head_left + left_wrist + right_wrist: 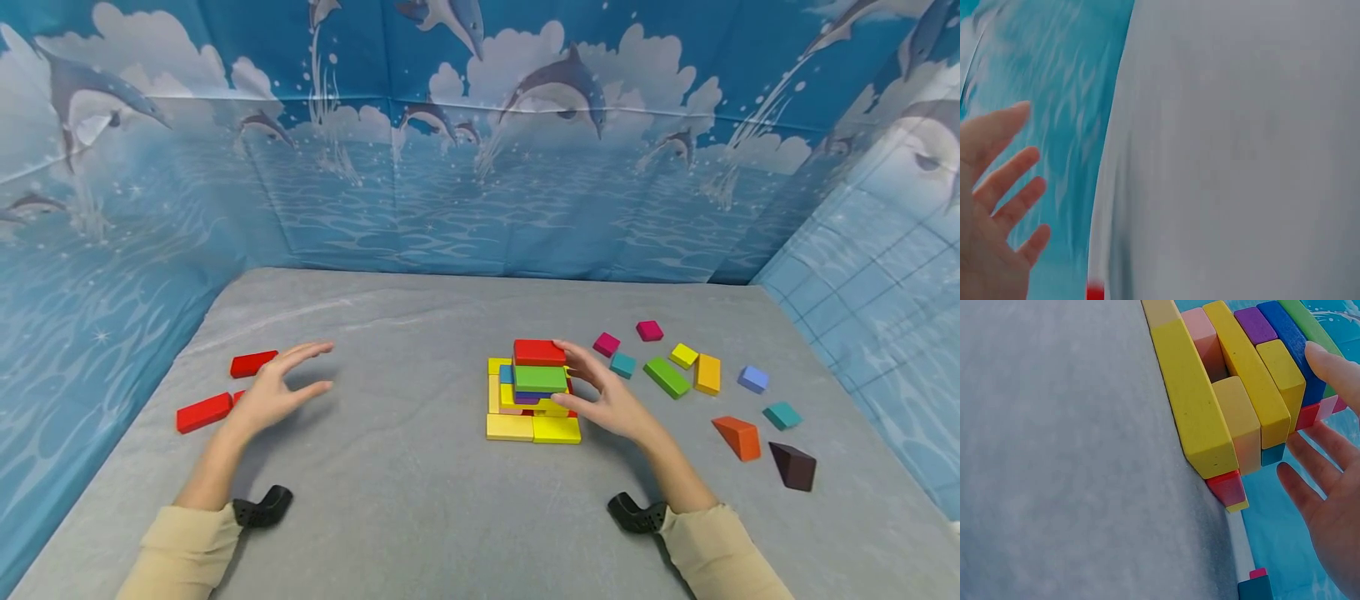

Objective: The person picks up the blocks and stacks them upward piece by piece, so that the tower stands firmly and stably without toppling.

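A stack of coloured blocks stands on the grey cloth at 5 o'clock from the head view's middle, a red block on top. Close at its 3 o'clock, the right hand is loosely spread; I cannot tell whether it touches. The left hand, at 9 o'clock, has fingers relaxed, holding nothing. A green block lies at 3 o'clock.

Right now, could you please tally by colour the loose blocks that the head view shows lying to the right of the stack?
Magenta blocks: 2
Teal blocks: 2
Green block: 1
Yellow block: 1
Amber block: 1
Blue block: 1
Orange wedge: 1
Dark brown wedge: 1
Total: 10
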Motion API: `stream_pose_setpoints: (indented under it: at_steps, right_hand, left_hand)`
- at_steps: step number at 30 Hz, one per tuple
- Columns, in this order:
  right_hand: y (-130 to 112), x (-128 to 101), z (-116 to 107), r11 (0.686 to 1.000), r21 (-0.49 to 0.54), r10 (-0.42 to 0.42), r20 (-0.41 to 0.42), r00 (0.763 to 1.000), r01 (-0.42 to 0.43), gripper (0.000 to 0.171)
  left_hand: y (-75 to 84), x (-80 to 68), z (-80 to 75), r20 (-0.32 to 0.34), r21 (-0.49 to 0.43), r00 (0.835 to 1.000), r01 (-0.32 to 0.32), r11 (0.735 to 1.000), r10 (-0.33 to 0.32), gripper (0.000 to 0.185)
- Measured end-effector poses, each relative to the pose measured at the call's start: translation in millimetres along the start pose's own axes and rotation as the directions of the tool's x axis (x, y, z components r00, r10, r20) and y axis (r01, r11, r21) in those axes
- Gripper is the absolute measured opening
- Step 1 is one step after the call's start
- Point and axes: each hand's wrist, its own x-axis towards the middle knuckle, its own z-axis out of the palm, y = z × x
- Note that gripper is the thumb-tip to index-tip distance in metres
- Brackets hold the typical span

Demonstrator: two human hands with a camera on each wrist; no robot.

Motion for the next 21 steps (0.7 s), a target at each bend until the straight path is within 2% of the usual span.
stream_pose_setpoints:
  at_steps: [2,4,7,10,12,16,21]
  right_hand:
    - [-0.3,0.3,-0.2,1.000,-0.004,0.003,0.003,1.000,-0.003,0.069]
    - [-0.7,0.5,-0.2,1.000,-0.005,0.007,0.006,1.000,-0.007,0.069]
    - [-1.2,0.6,-0.5,1.000,-0.005,0.009,0.007,1.000,-0.009,0.069]
    - [-1.1,0.6,-0.2,1.000,-0.004,0.016,0.008,1.000,-0.016,0.069]
    - [-1.1,0.6,-0.1,1.000,-0.003,0.019,0.009,1.000,-0.019,0.069]
    - [-1.0,0.3,0.0,1.000,0.005,0.011,0.007,1.000,-0.011,0.069]
    - [-0.6,0.7,0.0,1.000,0.007,0.005,-0.001,1.000,-0.005,0.069]
  left_hand:
    - [-19.7,-17.3,-14.5,-0.013,0.065,0.999,0.032,0.997,-0.031,0.056]
    - [-30.5,-33.7,-27.7,-0.025,0.106,0.998,0.057,0.993,-0.054,0.056]
    - [-43.2,-54.9,-40.6,-0.043,0.164,0.998,0.054,0.985,-0.048,0.054]
    - [-51.7,-70.1,-46.9,-0.039,0.193,0.999,0.034,0.981,-0.027,0.050]
    - [-54.7,-75.4,-48.8,-0.021,0.204,0.999,0.034,0.978,-0.030,0.049]
    - [-57.0,-75.8,-49.5,-0.001,0.248,1.000,0.028,0.968,-0.028,0.051]
    - [-58.6,-71.6,-45.9,-0.033,0.298,0.999,0.041,0.954,-0.032,0.052]
